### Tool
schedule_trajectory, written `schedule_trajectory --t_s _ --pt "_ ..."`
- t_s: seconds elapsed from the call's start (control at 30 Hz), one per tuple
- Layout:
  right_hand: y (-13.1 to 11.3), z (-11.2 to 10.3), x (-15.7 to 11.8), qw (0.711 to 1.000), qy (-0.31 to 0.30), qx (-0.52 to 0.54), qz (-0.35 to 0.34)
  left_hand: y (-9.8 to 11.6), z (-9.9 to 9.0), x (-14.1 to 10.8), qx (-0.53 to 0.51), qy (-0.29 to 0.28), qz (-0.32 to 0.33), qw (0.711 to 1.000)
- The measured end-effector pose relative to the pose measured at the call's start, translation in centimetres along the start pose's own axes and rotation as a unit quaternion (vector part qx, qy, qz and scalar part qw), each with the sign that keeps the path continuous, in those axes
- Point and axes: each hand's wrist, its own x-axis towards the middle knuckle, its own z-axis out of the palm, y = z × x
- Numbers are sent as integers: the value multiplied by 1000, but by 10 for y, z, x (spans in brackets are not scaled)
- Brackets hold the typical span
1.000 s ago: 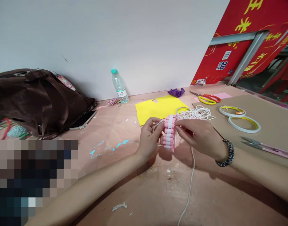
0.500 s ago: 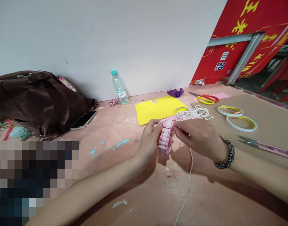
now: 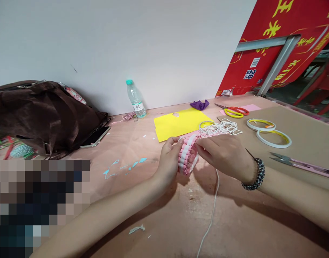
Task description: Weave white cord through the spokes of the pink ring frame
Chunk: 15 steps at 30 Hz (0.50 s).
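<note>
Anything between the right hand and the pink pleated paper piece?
Nothing visible. The right hand is already on the pink pleated paper piece, as is the left hand. The bundle of white cord lies beyond them, not between.

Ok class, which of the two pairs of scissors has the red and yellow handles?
The scissors lying against the pink paper at the back; the other pair lies on the brown cardboard.

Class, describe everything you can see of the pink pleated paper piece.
The pink pleated paper piece is a curved band of tight ridges, with a white strip along its middle. It is bowed and held tilted above the table. The left hand grips its left side, the right hand its upper end; white cord lies just behind.
</note>
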Motion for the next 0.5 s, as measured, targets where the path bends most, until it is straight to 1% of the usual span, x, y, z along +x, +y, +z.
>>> schedule_trajectory --t_s 0.13,0.23,0.33,0.4,0.5 --pt "-4 -4 3 999 -24 18 24 -1 -1 -1 19 -5 0 1000" --pt "-6 -9 6 991 -57 83 87 -1 -2 -1 35 0 6 999" --pt "-6 -12 9 967 -81 183 158 0 -1 -1 30 1 1 1000" --pt "-4 -12 10 962 -56 210 163 1 -1 -1 29 -3 0 1000" --pt "-1 -8 9 980 29 169 98 1 -2 0 30 -11 1 999"
